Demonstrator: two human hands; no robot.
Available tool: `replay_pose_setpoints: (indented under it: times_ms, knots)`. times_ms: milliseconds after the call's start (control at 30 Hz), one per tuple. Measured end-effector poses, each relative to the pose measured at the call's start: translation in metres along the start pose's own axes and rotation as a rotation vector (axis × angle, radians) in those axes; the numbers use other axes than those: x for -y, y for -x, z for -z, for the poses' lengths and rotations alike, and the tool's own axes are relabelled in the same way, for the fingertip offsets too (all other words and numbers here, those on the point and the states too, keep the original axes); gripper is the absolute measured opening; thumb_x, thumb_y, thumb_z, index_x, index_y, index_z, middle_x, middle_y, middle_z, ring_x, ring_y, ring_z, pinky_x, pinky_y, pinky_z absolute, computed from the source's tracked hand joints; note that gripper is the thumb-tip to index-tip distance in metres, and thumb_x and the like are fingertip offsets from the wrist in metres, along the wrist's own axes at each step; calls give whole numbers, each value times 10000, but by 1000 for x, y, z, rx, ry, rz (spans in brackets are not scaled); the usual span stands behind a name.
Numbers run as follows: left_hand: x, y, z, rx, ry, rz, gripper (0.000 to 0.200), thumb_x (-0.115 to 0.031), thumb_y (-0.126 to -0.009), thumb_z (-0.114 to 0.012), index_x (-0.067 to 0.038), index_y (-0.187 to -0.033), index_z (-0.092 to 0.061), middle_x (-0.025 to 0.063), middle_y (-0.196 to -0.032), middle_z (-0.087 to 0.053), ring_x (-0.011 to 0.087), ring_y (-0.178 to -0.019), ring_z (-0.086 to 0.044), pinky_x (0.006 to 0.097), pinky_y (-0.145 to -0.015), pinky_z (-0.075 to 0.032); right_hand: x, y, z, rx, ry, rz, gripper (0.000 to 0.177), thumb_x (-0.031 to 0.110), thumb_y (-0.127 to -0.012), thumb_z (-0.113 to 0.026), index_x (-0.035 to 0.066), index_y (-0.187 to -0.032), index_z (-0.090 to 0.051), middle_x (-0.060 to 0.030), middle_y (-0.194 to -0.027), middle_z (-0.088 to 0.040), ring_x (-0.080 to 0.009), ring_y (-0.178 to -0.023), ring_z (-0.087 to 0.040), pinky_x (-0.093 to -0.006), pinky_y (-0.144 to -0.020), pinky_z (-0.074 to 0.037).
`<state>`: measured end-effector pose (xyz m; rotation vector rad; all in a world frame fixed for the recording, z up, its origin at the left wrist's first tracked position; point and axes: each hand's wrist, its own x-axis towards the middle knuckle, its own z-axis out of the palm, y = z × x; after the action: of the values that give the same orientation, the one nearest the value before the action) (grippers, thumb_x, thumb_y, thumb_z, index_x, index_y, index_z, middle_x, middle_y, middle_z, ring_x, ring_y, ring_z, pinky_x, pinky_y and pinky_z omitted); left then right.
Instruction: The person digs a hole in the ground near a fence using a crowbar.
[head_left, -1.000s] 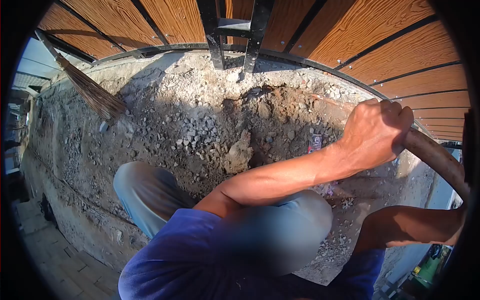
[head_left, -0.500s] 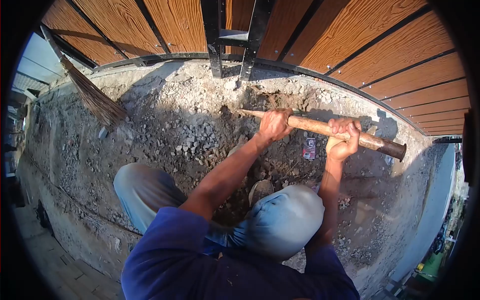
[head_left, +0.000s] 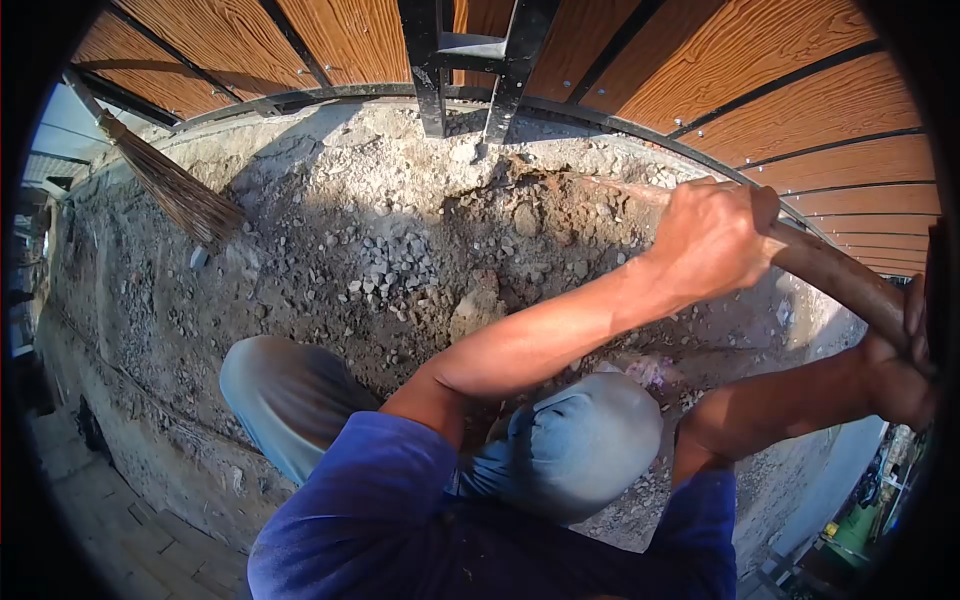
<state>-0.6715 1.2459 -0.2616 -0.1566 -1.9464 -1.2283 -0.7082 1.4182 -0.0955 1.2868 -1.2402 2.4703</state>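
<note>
My left hand (head_left: 712, 236) is wrapped round the middle of a brownish digging bar (head_left: 835, 272), its fingers closed. The bar slants across the right side, its thin pointed end reaching left over the dug soil (head_left: 565, 205) near the fence base. Farther back along the shaft, at the right edge of the view, my right hand (head_left: 898, 375) is closed round the bar in shadow. The bar's rear end is hidden past that hand. Loose earth and a larger stone (head_left: 478, 305) lie below the dug patch.
A wood-plank fence (head_left: 760, 75) with black metal posts (head_left: 428, 90) runs along the far side. A stick broom (head_left: 170, 185) leans at the left. Grey gravel (head_left: 392, 268) lies in a small heap. A pinkish printed packet (head_left: 648, 370) sits beside my knee (head_left: 595, 435).
Both hands have drawn the bar to the right and brought it nearer the camera. Its tip has moved right along the fence base, and more loosened brown soil shows there.
</note>
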Motion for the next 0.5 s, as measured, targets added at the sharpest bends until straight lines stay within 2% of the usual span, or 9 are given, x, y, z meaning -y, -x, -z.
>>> replay_pose_setpoints:
  times_ms: [67, 100, 133, 200, 233, 267, 333, 367, 500]
  knots:
    - [147, 62, 0, 16, -85, 161, 262, -242, -841, -781, -39, -749, -643, 168, -618, -643, 226, -511, -646, 375, -478, -504, -160, 80, -13, -226, 139, -76, 162, 79, -906, -516, 72, -784, -410, -59, -662, -431, -163, -610, -434, -366, -707, -425]
    - [239, 107, 12, 274, 18, 392, 251, -247, -814, -770, -26, -775, -656, 180, -660, -664, 273, -554, -666, 387, -532, -521, -229, 123, -11, -324, 196, -155, 158, 64, -895, -518, 70, -781, -408, -62, -660, -434, -170, -621, -443, -376, -720, -432]
    - [224, 109, 13, 309, -106, 361, 207, -264, -806, -715, -64, -777, -670, 215, -707, -678, 364, -646, -683, 445, -639, -555, -252, 148, 1, -354, 175, -257, 156, 49, -884, -520, 68, -778, -407, -65, -658, -438, -176, -631, -452, -386, -734, -439]
    - [218, 117, 7, 249, -172, 352, 152, -131, -735, -609, -33, -830, -675, 236, -753, -684, 412, -714, -679, 467, -663, -546, -251, 151, 12, -232, 146, -242, 169, 39, -867, -562, 52, -774, -422, -90, -686, -491, -180, -625, -482, -396, -714, -476]
    - [202, 122, 17, 368, -95, 490, 166, -144, -735, -643, -25, -845, -680, 233, -772, -688, 425, -753, -681, 485, -687, -542, -226, 174, 5, -213, 220, -275, 173, 31, -869, -558, 54, -770, -417, -86, -691, -490, -179, -632, -483, -398, -709, -474]
    - [185, 133, 22, 387, -75, 487, 177, -168, -751, -673, -29, -858, -696, 230, -802, -695, 416, -776, -687, 486, -719, -544, -199, 195, -1, -172, 194, -333, 176, 29, -873, -556, 57, -775, -414, -85, -694, -491, -178, -637, -484, -400, -709, -473]
    - [156, 178, 27, 218, -142, 409, 212, -214, -752, -717, -39, -857, -659, 195, -890, -702, 391, -859, -676, 473, -798, -527, -188, 199, -12, -103, 90, -318, 178, 28, -881, -558, 62, -789, -409, -84, -697, -492, -178, -644, -485, -406, -705, -468]
    - [150, 192, 30, 318, -225, 475, 228, -212, -734, -723, -43, -868, -649, 194, -894, -694, 393, -879, -668, 474, -809, -522, -170, 216, -14, -129, 77, -346, 179, 30, -884, -562, 63, -799, -408, -84, -696, -493, -178, -647, -487, -409, -701, -463]
    - [80, 210, 54, 344, -196, 453, 231, -212, -701, -692, -44, -853, -653, 189, -795, -693, 395, -754, -684, 489, -706, -547, -113, 211, -33, -149, 28, -482, 173, 106, -925, -526, 106, -836, -379, -42, -707, -439, -164, -639, -448, -386, -709, -416]
